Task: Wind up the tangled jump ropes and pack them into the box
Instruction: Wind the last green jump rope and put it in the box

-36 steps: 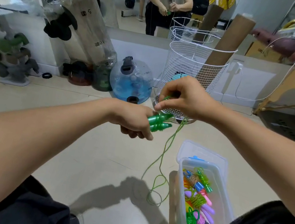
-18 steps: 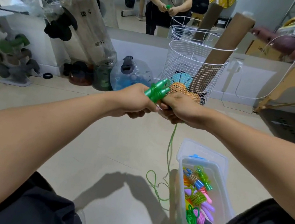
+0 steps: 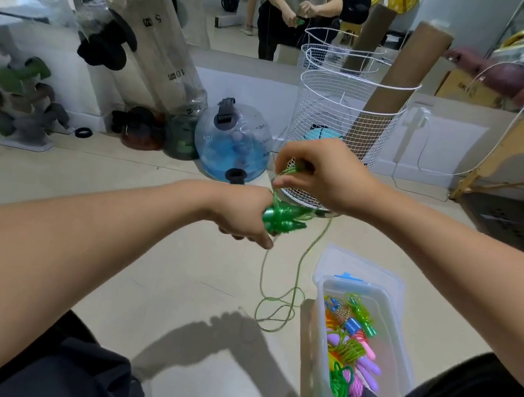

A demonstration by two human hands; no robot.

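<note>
Now your left hand (image 3: 244,212) grips the green handles (image 3: 279,219), pointing three o'clock; your right hand (image 3: 322,173), at one o'clock above, pinches the green cord (image 3: 309,251)

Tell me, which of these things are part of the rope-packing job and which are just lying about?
Part of the job:
green jump rope
left hand
right hand
clear box
ropes already packed

Just lying about:
wire basket
cardboard tube
blue water bag

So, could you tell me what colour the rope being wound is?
Green rope, matching its handles; clearest in the head view.
</note>
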